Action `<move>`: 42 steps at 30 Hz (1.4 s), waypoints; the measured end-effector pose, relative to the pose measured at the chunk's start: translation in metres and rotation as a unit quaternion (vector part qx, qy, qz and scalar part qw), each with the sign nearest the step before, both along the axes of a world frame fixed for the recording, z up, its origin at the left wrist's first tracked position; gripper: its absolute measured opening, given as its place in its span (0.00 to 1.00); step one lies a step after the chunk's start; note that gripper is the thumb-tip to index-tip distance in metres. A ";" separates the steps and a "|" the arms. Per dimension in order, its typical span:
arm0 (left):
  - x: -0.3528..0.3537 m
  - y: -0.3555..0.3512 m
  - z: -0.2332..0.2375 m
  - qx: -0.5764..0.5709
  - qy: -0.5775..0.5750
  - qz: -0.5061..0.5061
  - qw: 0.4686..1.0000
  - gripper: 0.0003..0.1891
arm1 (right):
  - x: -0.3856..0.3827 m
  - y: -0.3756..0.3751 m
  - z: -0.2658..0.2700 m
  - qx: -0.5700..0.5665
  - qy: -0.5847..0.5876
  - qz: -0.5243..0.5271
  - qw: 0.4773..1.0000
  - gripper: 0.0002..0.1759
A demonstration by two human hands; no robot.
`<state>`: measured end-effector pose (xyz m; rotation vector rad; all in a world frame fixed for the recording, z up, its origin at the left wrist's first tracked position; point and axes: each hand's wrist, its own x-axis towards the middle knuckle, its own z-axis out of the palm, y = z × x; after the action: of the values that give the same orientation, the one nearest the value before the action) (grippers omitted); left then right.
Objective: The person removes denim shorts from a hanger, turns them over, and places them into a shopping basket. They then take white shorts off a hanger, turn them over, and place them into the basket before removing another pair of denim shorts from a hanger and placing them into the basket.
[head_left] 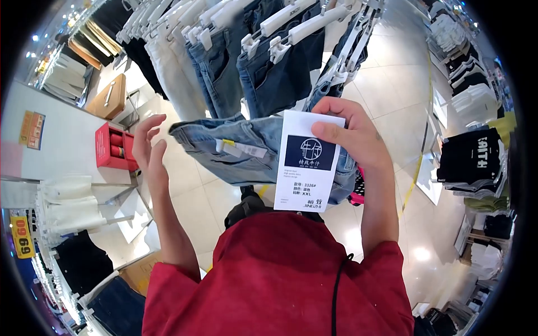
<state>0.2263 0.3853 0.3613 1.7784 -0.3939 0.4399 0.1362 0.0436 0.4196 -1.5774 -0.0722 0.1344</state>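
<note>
My right hand (350, 131) pinches the top of a white card tag (302, 190) with a dark blue square on its front, thumb over its face. Behind the tag lies a pair of light blue jeans (207, 148), stretched sideways in front of my body, with a small white label (252, 150) and a yellow piece near the waist. To the left of the jeans my left hand (150, 143) is raised, fingers apart, touching nothing. What supports the jeans behind the tag is hidden.
Ahead hangs a rack of jeans (263, 73) and white trousers (174, 73) on white hangers (297, 22). A red box (109, 147) is at the left, beside a wooden stool (106, 98). Folded and hung clothes (471, 157) line the right side.
</note>
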 end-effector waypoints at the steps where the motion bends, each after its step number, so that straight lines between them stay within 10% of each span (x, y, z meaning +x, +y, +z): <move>1: -0.004 -0.009 0.012 0.001 -0.006 -0.030 1.000 0.25 | 0.001 -0.001 -0.001 -0.013 -0.005 0.012 1.000 0.14; 7: -0.003 -0.108 0.043 0.006 0.087 -0.466 0.881 0.38 | 0.012 0.006 0.012 -0.070 -0.042 0.098 0.992 0.13; 13: -0.009 -0.125 0.045 0.112 0.181 -0.478 0.852 0.12 | 0.015 -0.001 0.013 -0.128 -0.051 0.098 0.986 0.14; 18: -0.003 -0.127 0.047 0.087 0.216 -0.464 0.855 0.13 | 0.016 0.003 0.005 -0.081 -0.079 0.023 0.993 0.13; 27: 0.002 -0.116 0.058 -0.002 0.192 -0.415 0.889 0.10 | -0.007 0.015 -0.026 0.003 -0.134 -0.122 0.983 0.47; 42: 0.004 -0.113 0.063 -0.021 0.217 -0.372 0.902 0.11 | -0.005 0.029 -0.038 0.104 -0.073 -0.101 0.987 0.42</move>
<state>0.2303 0.2726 0.4245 1.4850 -0.6899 -0.4805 0.1313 0.0723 0.3816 -1.3757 -0.0395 -0.1440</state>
